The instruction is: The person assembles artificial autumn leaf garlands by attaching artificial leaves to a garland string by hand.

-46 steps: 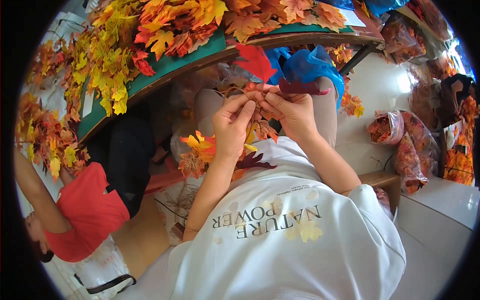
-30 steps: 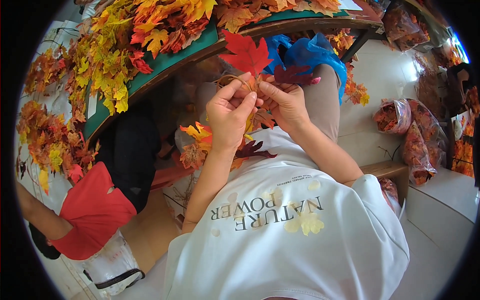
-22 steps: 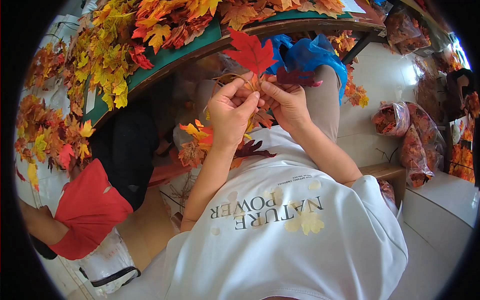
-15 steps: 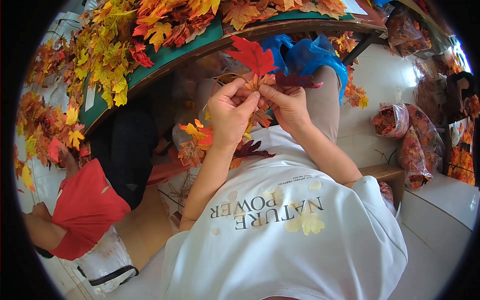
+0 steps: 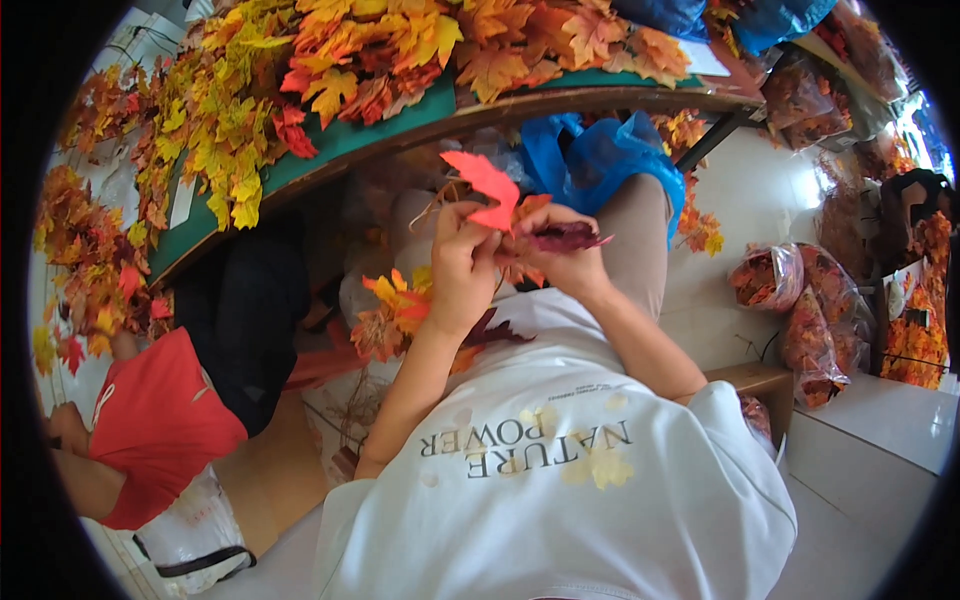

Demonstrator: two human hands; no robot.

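My left hand (image 5: 463, 265) and my right hand (image 5: 566, 258) meet above my lap, fingers pinched together around a leafy stem. From the left fingers rises a bright red artificial maple leaf (image 5: 484, 186). A dark purple-red leaf (image 5: 566, 237) lies across the right fingers, and a little orange foliage shows between the hands. The thin stem is mostly hidden by the fingers. Below, beside my left wrist, hang orange and yellow leaves (image 5: 392, 308); a dark maroon leaf (image 5: 500, 333) rests against my white shirt.
A green-topped table (image 5: 345, 135) heaped with yellow and orange maple leaves (image 5: 500, 65) curves ahead. Blue plastic (image 5: 620, 165) drapes by my knee. Bagged leaves (image 5: 765, 278) and a cardboard box (image 5: 765, 380) stand at right. A person in a red shirt (image 5: 165, 425) sits at left.
The red leaf has tilted and turned, now seen narrower. The dark leaf has swung inward over my right fingers. Both hands sit slightly lower in view, as the whole view shifted.
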